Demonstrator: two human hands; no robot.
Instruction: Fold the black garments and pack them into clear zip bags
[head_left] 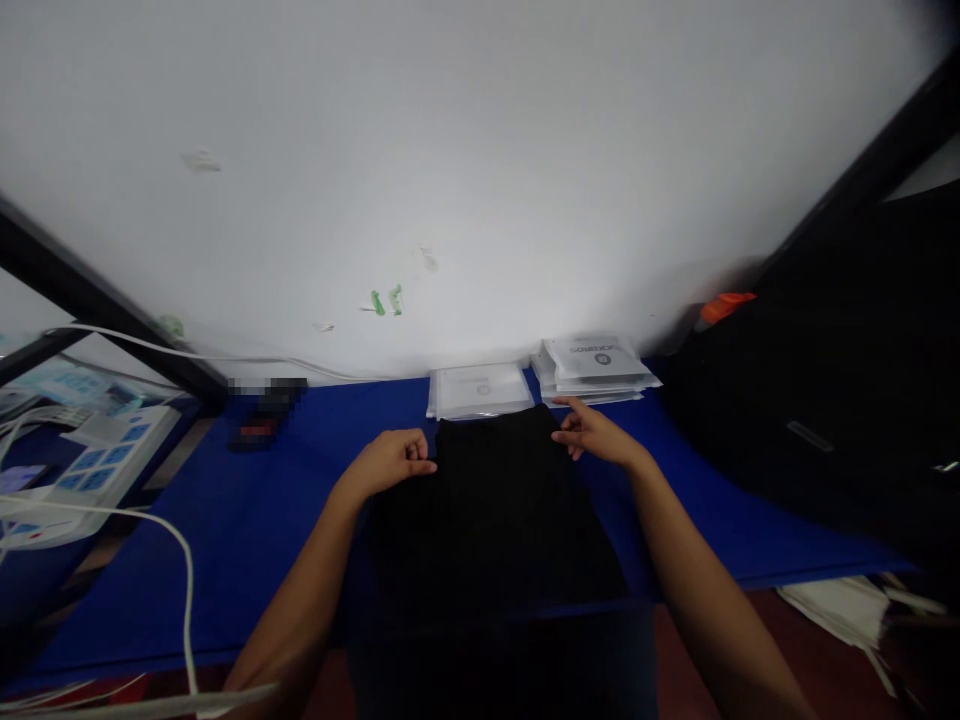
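A black garment (pixel 495 510) lies flat on the blue table cover (pixel 247 520), its near end hanging toward me. My left hand (pixel 394 458) grips the garment's far left corner with curled fingers. At the far right corner my right hand (pixel 592 432) pinches the cloth edge, fingers bent. Both forearms run along the garment's sides.
Clear plastic packages (pixel 480 390) and a stack of them (pixel 592 368) lie against the white wall behind the garment. A dark heap of black fabric (pixel 840 400) fills the right. White power strips (pixel 90 470) and cables (pixel 180 560) sit at the left.
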